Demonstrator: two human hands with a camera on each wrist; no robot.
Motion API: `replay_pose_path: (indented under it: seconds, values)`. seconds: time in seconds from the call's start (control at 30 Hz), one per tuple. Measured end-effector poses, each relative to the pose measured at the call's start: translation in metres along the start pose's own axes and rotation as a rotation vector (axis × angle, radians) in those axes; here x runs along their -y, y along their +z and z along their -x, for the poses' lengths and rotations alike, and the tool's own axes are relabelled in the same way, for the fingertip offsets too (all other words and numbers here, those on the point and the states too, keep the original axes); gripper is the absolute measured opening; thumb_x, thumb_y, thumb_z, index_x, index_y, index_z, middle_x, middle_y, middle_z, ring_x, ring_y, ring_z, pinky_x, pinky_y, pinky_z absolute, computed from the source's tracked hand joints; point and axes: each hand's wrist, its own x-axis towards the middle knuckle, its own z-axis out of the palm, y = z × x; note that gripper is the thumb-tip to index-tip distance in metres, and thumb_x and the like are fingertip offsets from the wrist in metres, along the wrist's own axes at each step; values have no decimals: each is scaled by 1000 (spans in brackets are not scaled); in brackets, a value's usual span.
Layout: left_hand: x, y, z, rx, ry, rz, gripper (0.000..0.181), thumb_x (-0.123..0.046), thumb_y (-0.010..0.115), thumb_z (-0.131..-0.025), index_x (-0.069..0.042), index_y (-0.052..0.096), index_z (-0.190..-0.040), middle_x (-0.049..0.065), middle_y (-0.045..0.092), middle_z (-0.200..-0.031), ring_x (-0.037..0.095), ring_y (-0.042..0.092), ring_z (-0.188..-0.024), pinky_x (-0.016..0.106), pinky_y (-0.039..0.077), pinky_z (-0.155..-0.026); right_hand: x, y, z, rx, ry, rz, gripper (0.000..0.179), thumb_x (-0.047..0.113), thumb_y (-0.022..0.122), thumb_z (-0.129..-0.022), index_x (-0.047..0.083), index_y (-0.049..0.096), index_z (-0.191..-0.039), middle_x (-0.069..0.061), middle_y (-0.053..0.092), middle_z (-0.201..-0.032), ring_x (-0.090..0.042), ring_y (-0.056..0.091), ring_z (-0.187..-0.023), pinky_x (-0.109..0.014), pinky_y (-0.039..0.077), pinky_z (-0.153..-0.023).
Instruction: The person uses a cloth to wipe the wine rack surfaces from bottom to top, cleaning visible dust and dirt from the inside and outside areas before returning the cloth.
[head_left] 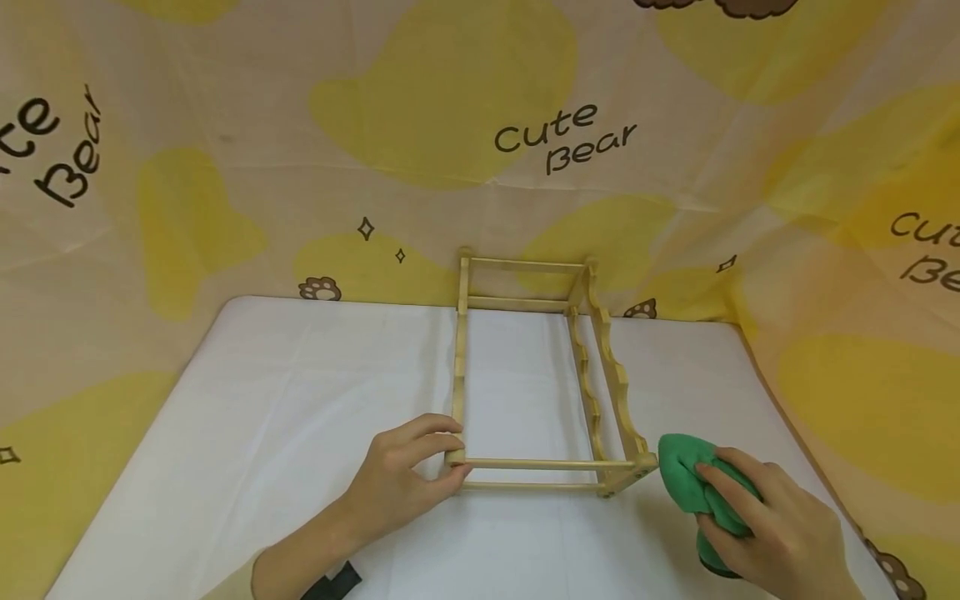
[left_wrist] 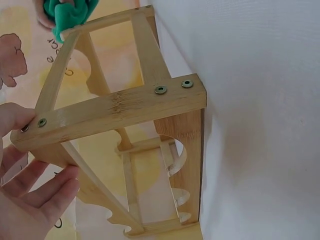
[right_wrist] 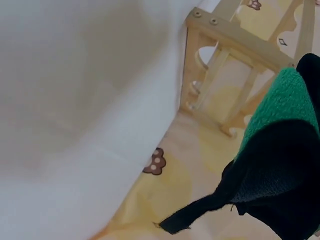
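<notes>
A pale bamboo rack point(head_left: 536, 464) with scalloped side rails stands on the white table. My left hand point(head_left: 401, 462) pinches its near left corner between thumb and fingers. In the left wrist view, the thumb lies on top of the corner board point(left_wrist: 107, 107), beside a metal screw head. A bunched green cloth point(head_left: 686, 471) is gripped in my right hand point(head_left: 783, 517), right at the rack's near right corner. In the right wrist view, the fuzzy green cloth point(right_wrist: 280, 102) shows beside dark fabric point(right_wrist: 270, 170) with a frayed strip; the right hand's fingers are hidden there.
White cloth covers the tabletop point(head_left: 337, 375). Behind and at both sides hangs a yellow and cream curtain point(head_left: 420, 108) printed with "Cute Bear". The rack's far end reaches the table's back edge. A dark band point(head_left: 333, 582) sits by the left wrist.
</notes>
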Motion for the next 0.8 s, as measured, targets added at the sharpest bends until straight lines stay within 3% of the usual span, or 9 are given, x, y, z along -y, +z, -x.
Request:
replay_pose_path:
  seconds: [0.37,0.6,0.8]
  values:
    - [1,-1,1,-16,24,-6,26,2,86,-74,-9,72,-92,6,72,-105,21,73,-88,23,62,-81,-19,5,8,34,85,44,60,58,49,-100,7,80,-97,-17,74,-105,-30,68,-73,-35,53,-53]
    - [0,-5,2,1,36,24,27,5,85,-73,-10,72,-91,6,72,-104,19,73,-86,22,62,-79,-30,9,10,28,106,80,61,60,48,-98,8,80,-97,-16,74,-104,-31,69,-71,-43,54,-46]
    - [0,-10,2,34,63,61,27,7,83,-73,-9,70,-91,7,71,-104,19,72,-86,22,62,-80,-36,10,11,24,127,87,62,61,47,-98,8,80,-97,-15,74,-104,-31,68,-74,-44,53,-45]
